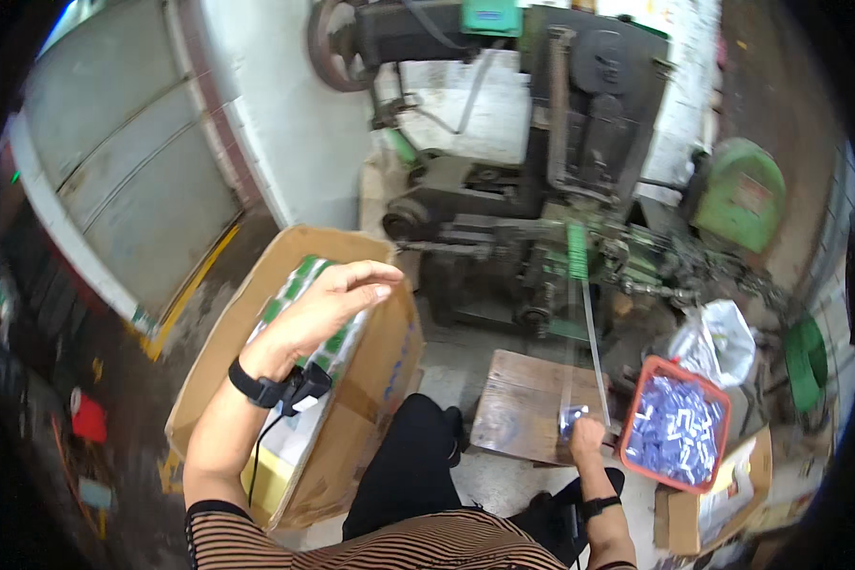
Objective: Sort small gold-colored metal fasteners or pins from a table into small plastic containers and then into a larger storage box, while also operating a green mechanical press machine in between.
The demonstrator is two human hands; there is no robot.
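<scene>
My left hand [325, 306] hovers over a tall open cardboard box [375, 370], its fingers stretched out and nothing seen in them. Green-and-white cartons [299, 285] fill part of that box beneath the hand. Low on the right, my right hand [588, 439] is closed at the edge of a wooden board [518, 404]. A small shiny blue packet [571, 419] shows at its fingertips, seemingly gripped; its far side blurs into the board. Just right of that hand sits a red plastic basket [627, 453] full of small blue-and-white packets [676, 427].
Ahead stands a dark, greasy machine [475, 204] with a flywheel [337, 47]. From its green part [577, 249] a pale strip [595, 347] runs down toward the board. A clear plastic bag [731, 337] lies behind the basket, and another cardboard box [684, 522] is beneath it.
</scene>
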